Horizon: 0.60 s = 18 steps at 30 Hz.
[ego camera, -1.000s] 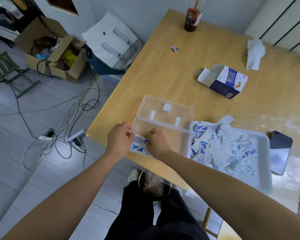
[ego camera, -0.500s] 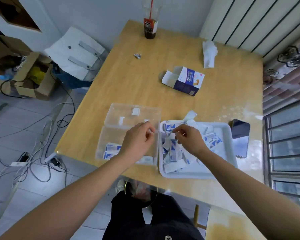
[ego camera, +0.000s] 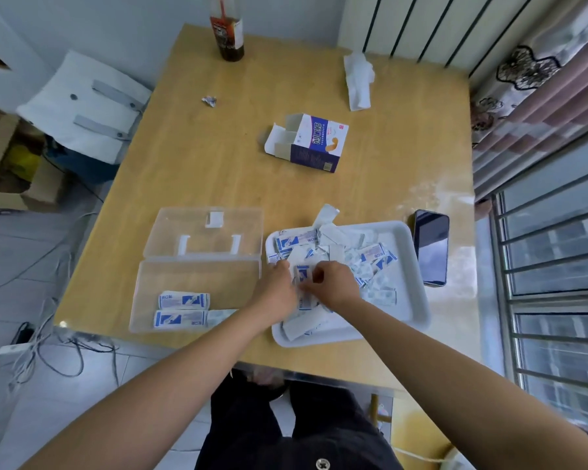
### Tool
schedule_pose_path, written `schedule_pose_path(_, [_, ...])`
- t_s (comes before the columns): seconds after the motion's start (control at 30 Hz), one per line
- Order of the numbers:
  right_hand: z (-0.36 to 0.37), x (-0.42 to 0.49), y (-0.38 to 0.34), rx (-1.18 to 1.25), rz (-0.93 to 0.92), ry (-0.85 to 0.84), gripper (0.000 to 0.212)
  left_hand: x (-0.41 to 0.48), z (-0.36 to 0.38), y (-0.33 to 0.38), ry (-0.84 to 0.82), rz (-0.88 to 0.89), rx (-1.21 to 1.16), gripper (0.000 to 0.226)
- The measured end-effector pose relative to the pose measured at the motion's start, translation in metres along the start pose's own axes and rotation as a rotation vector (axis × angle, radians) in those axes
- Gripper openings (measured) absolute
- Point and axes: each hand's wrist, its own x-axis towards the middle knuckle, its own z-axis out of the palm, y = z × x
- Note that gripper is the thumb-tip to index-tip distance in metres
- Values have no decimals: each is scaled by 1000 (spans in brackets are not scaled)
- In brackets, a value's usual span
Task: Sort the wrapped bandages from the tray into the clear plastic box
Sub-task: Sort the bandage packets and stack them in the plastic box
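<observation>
The wrapped bandages are flat paper sachets, white with blue print, lying loosely heaped and overlapping in a white rectangular tray with rounded corners and a raised rim. Just left of the tray lies the clear plastic box, a shallow transparent rectangle with its hinged lid folded flat behind it. Two sorted stacks lie side by side at the box's near edge. Both containers rest on a pale wood-grain table, whose right side shows a glossy glare. Further back lie an opened blue-and-white carton, a crumpled tissue, a small wrapper scrap and a bottle of dark liquid. A dark phone lies face up just right of the tray. The floor is tiled and carries cables, a cardboard box and a white bag. A barred window stands at the right. Both bare forearms reach forward over the tray's left half. The right hand has its fingers curled and pinches a single bandage above the heap. The left hand is knuckles-up with its fingertips at the same sachet; whether it grips cannot be told.
</observation>
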Motion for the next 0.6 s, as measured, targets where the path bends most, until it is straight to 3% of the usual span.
schedule_pose_path(0.1, [-15,2,14,196,-19,20,44,3,3,-1,-5,-13,-30,42])
schedule_pose_path(0.23, [-27,5,31,375,10,-16,40,9,10,-1,-9,-15,-34,37])
schedule_pose_path(0.43, [-33,-7,30,547,-46,-176,13,12,16,4,-35,-16,20,23])
schedule_pose_path(0.5, [-34,-7,30,578,-37,-144,23,13,15,6,33,-4,-48,13])
schedule_pose_path(0.6, [-37,-5,35,600,24,2,28,12,12,3,52,-28,-144,16])
